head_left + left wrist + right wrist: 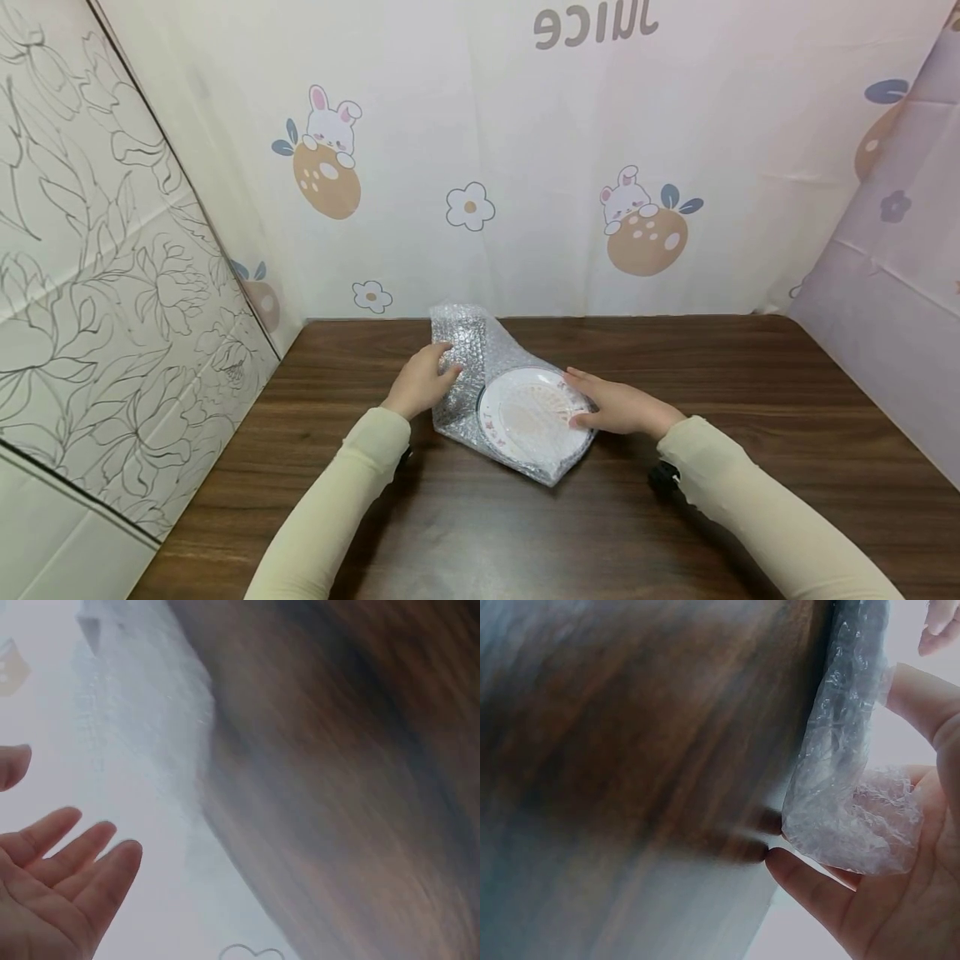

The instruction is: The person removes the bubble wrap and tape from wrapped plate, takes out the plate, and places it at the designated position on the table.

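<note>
A round white plate (525, 417) with a printed rim lies near the middle of the desk (487, 533), a little toward its far side; clear bubble wrap (467, 367) shows round it and appears to lie over at least its lower right part; whether the upper left rim is covered, I cannot tell.

The wrapping looks part done; a loose length of wrap spreads left and away from the plate, not folded over it, and seems to be what is left; no tape is visible.

The right hand (626, 407) grasps the wrapped right edge, thumb and fingers either side of the wrap; the left hand (422, 385) is beside the loose length, its fingers parted and grasping nothing.

Both arms wear pale sleeves (326, 508); behind the desk hangs a white backdrop (405, 167) printed with rabbits and flowers; line-drawn flowers cover the wall (90, 250) at left.
</note>
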Demonstrator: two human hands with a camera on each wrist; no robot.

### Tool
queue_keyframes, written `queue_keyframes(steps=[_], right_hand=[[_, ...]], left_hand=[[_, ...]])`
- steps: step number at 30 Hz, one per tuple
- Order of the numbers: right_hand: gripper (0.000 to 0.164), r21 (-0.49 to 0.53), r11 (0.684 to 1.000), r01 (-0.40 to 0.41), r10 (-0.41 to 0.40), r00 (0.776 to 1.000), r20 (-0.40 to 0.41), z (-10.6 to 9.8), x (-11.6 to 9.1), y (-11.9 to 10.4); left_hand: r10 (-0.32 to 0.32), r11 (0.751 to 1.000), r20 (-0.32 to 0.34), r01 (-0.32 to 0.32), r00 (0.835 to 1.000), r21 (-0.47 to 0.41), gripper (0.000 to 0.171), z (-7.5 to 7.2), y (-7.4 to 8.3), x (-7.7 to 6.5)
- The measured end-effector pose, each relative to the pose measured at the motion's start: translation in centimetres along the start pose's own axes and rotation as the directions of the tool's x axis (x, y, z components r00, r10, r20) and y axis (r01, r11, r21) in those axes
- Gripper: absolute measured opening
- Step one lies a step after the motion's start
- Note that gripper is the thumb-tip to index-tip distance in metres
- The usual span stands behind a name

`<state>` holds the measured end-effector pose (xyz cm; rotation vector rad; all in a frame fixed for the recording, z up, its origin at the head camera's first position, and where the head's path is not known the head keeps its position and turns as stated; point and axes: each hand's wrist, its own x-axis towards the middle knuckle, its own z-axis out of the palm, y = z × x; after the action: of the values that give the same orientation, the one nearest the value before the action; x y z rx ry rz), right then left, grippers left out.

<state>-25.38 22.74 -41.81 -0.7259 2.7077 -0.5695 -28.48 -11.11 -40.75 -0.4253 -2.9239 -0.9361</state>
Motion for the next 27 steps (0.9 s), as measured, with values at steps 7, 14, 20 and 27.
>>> queue_keyframes(steps=[7, 14, 20, 27], right_hand=[[0.082, 0.007, 1.000, 0.004, -0.004, 1.000, 0.000, 0.0, 0.0, 0.0], [0.081, 0.001, 1.000, 0.008, -0.008, 1.000, -0.007, 0.0, 0.0, 0.0], [0.081, -0.001, 1.000, 0.008, -0.008, 1.000, -0.017, 0.0, 0.0, -0.1], [0.080, 0.001, 1.000, 0.010, -0.010, 1.000, -0.019, 0.0, -0.1, -0.2]], left_hand=[[0.038, 0.999, -0.029, -0.038, 0.999, 0.008, 0.061, 0.7, 1.9, -1.3], [0.092, 0.992, 0.071, -0.098, 0.993, 0.077, 0.081, 2.2, 3.9, -2.7], [0.101, 0.987, 0.122, -0.115, 0.987, 0.110, 0.094, 3.1, 5.1, -3.7], [0.059, 0.982, 0.143, -0.083, 0.988, 0.168, 0.103, 3.7, 5.3, -4.3]])
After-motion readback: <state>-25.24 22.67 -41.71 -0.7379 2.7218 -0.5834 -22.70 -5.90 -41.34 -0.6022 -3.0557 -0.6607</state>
